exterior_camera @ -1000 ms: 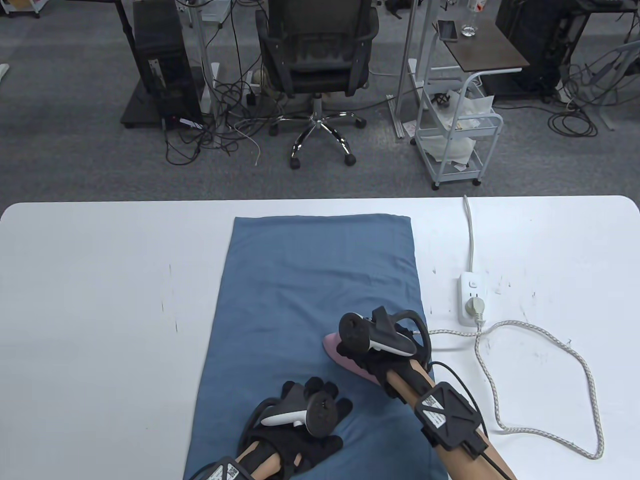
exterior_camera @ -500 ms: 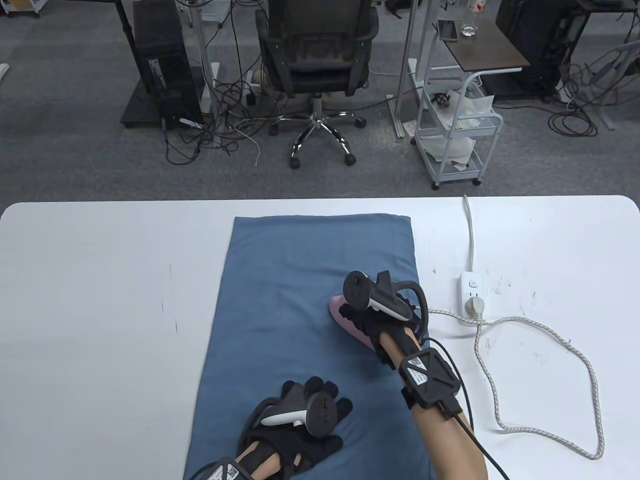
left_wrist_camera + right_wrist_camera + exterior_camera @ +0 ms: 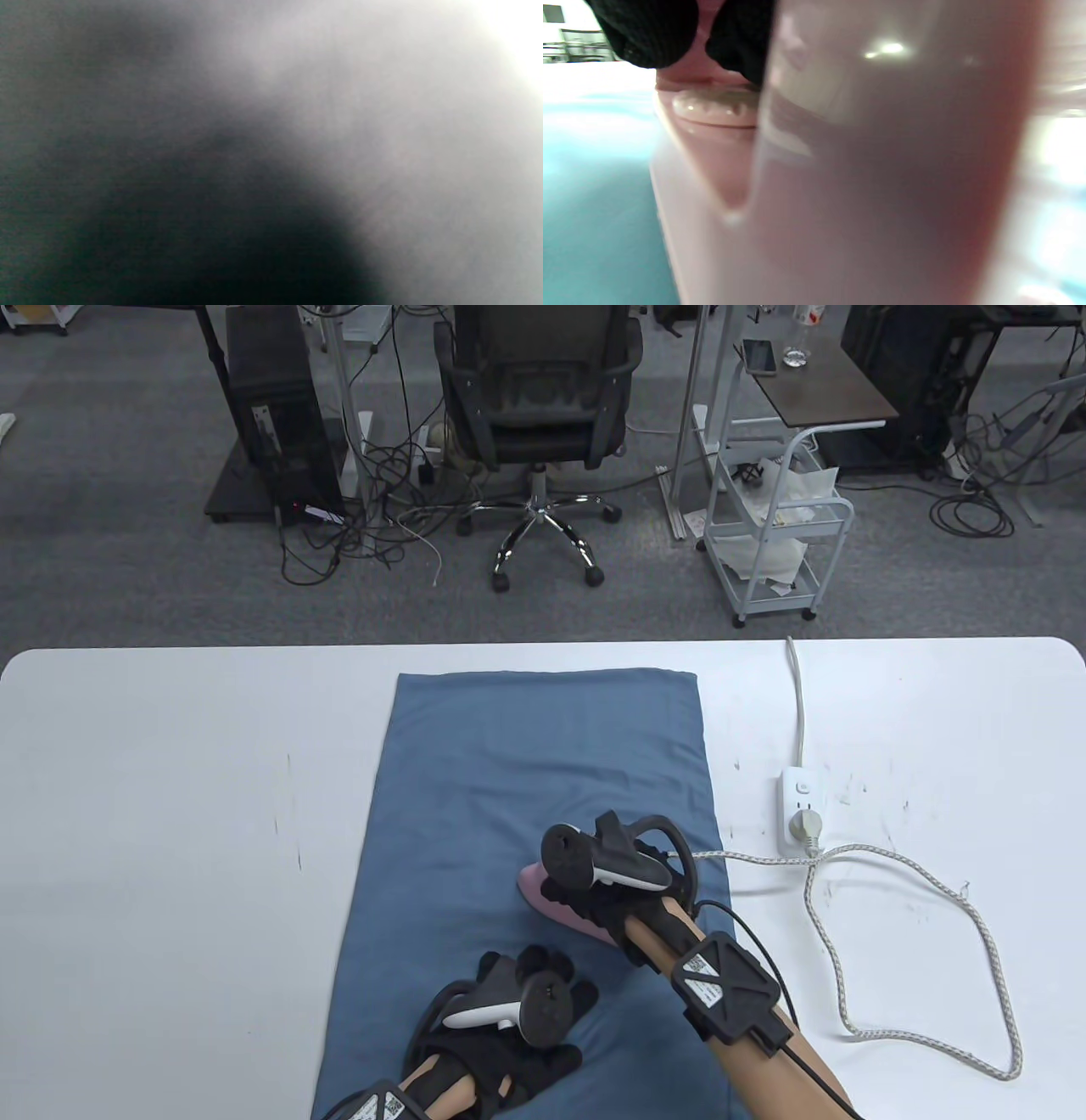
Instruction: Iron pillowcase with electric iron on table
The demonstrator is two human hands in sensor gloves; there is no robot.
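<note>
Ironing stroke in progress. The blue pillowcase (image 3: 526, 848) lies flat along the middle of the table (image 3: 153, 814), its far hem toward the far edge and its near end at the near edge. My left hand (image 3: 517, 1018) rests on the cloth near that near edge, fingers spread, pinning it. My right hand (image 3: 607, 886) grips the pink iron (image 3: 551, 899), fingers (image 3: 649, 29) curled over its handle; the soleplate sits on the pillowcase's right half, toe pointing left. The braided cord (image 3: 916, 950) loops over the table's right side to the power strip (image 3: 800, 813). To do this well, I judge: glide steadily, never pause, keep cord slack, and keep the pinning hand clear.
</note>
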